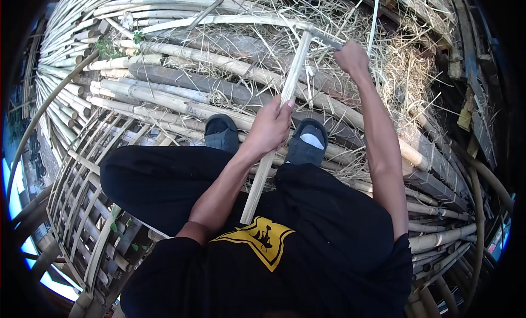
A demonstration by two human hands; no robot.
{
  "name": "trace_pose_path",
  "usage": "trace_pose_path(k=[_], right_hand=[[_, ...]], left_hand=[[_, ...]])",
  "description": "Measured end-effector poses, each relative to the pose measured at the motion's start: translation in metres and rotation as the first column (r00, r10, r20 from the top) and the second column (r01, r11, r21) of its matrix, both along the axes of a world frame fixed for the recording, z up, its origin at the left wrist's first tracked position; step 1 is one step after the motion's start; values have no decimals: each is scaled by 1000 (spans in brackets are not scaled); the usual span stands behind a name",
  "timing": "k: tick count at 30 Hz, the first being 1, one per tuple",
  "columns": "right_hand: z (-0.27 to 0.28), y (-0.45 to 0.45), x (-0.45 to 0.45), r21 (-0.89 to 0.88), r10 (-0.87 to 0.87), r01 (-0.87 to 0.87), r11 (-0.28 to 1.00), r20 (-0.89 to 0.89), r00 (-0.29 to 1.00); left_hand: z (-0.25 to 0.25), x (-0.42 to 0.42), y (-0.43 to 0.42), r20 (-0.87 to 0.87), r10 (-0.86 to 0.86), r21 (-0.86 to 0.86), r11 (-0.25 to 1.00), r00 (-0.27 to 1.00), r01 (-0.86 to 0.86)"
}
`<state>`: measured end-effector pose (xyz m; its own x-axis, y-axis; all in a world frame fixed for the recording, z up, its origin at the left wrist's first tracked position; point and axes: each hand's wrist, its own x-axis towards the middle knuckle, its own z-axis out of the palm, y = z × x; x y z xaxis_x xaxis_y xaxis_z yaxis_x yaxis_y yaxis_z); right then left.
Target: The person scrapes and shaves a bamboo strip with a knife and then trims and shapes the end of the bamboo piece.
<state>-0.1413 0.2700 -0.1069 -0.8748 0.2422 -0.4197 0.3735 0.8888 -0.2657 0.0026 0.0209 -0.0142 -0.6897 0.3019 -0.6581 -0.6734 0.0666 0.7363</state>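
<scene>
My left hand (270, 126) is wrapped round a pale bamboo strip (294, 66), which slants from near my waist up to the knife. In my right hand (352, 59) is a knife with a dark blade (327, 40); its handle is hidden in the fist. The blade meets the far end of the strip, where a node shows. From that point a long, thin, curved bamboo sliver (219, 20) runs off to the left. Whether the sliver is still joined to the strip I cannot tell.
Bamboo poles (181, 102) lie side by side under my sandalled feet. Loose shavings (405, 87) cover the far and right side. A woven bamboo lattice (82, 200) stands at the left, and a pile of pole ends (60, 107) lies behind it.
</scene>
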Motion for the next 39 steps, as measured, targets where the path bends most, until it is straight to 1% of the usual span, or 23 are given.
trace_pose_path(k=[1,2,3,5,7,8,9,10,11,12,13,17,20,21,23,24,26,28,33,34,35,37,39], right_hand=[[-5,51,-10,15,-186,187,982,-71,980],[6,93,-11,28,-269,278,960,-174,947],[18,133,-11,67,-244,257,964,-165,956],[45,156,-9,149,-216,246,958,-193,957],[66,158,6,194,-287,362,912,-329,900],[68,151,11,63,-324,357,932,-299,898],[51,150,11,78,-270,305,949,-299,916],[53,117,19,-34,-321,324,946,-260,911],[54,86,27,-134,-240,209,969,-295,925],[47,61,29,-214,-214,164,963,-235,948],[48,32,31,-184,-110,81,980,-153,982],[72,-58,50,-247,205,-217,944,-76,976],[61,-70,48,-207,271,-278,938,-63,960],[59,-69,45,-203,268,-276,939,-66,961],[56,-65,41,-124,293,-295,947,-35,955],[51,-61,38,-119,297,-298,947,-32,954],[41,-46,29,-17,283,-286,958,-117,952],[34,-33,16,-2,237,-238,971,-105,966],[43,0,5,73,172,-172,982,1,985],[40,7,2,107,113,-108,988,-45,993],[38,14,-3,133,52,-38,990,-101,993],[40,26,-8,140,98,-89,986,-55,994],[38,30,-5,167,96,-75,983,-119,988]], left_hand=[[0,15,-3,-238,-98,-67,994,966,84],[16,12,-6,-119,-49,21,998,992,52],[31,12,-10,24,-14,104,994,1000,11],[20,4,-20,-1,22,101,995,1000,-22],[13,-10,-20,-37,48,125,991,998,-43],[12,-11,-20,-41,33,148,989,999,-27],[11,-10,-19,-44,24,168,986,999,-16],[11,-11,-17,-34,22,160,987,999,-16],[11,-12,-16,-42,29,159,987,999,-22],[9,-12,-16,-57,27,165,986,998,-17],[8,-12,-16,-67,24,167,986,997,-12],[2,-13,-17,-68,15,100,995,998,-8],[-2,-13,-14,-136,-3,-13,1000,991,1],[-4,-12,-12,-141,-6,-11,1000,990,5],[-9,-8,-10,-288,-102,-208,977,952,42],[-5,-9,-10,-272,-122,-262,964,955,49],[-9,-7,-10,-274,-130,-258,964,953,57],[-9,-3,-12,-264,-138,-261,963,955,67],[-5,-5,-5,-212,-102,-169,983,972,66],[2,-6,-5,-125,-100,-124,989,987,84],[0,-5,-3,-128,-101,-120,989,987,85],[5,1,-2,-76,-62,26,998,995,64],[12,5,-1,13,-45,61,997,999,44]])
